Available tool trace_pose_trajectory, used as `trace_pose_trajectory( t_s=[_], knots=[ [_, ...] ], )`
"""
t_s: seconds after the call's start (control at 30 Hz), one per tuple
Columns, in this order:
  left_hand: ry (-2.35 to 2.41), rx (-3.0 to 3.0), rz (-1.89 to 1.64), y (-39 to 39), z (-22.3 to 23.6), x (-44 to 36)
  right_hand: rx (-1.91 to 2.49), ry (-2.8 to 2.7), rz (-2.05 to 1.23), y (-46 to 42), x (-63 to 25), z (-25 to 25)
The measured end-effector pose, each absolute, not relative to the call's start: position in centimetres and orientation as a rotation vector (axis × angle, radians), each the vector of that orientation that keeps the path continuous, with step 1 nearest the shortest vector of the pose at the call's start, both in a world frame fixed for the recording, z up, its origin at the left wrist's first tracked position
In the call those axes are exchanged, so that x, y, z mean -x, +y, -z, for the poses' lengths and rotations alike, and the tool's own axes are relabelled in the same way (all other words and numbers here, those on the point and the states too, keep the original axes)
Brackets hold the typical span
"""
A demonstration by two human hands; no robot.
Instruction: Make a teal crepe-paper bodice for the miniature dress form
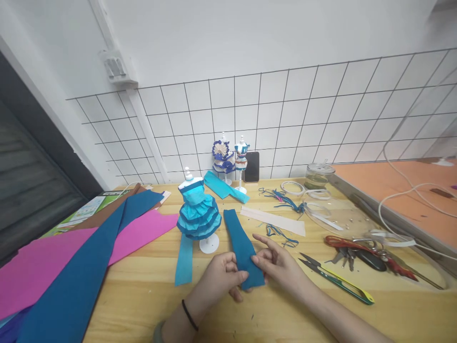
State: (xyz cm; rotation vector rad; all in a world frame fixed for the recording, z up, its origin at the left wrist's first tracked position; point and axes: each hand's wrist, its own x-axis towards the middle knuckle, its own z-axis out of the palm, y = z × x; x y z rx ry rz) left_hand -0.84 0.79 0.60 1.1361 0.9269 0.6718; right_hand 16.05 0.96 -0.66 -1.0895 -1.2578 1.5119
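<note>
A dark teal strip of crepe paper (240, 240) lies on the wooden table (150, 305), running away from me. My left hand (221, 276) pinches its near end with closed fingers. My right hand (276, 262) grips the same end from the right, thumb on the paper, index finger stretched out. Just beyond stands a small white mannequin wearing a layered blue paper dress (197, 214). A lighter blue strip (184, 259) lies flat to the left of my hands.
Large pink (43, 267) and dark blue (82, 276) paper sheets cover the left side. Thread snips (335, 278), keys (357, 252), ribbon scraps, tape rolls and a glass jar (319, 175) lie on the right. Two more dressed mannequins (230, 159) and a phone (252, 166) stand by the grid wall.
</note>
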Motion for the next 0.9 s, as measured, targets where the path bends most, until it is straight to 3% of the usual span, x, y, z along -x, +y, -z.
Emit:
trace_pose_trajectory(
  t_s=[0.53, 0.9],
  knots=[
    [0.945, -1.126, -0.910, 1.3, -0.2, 1.3, 1.031, -1.352, -1.569, 1.0, -16.3, 1.0],
    [0.933, -1.092, -0.938, 1.3, -0.7, 1.1, 0.943, -1.649, -1.156, 0.4, -17.2, 0.1]
  ],
)
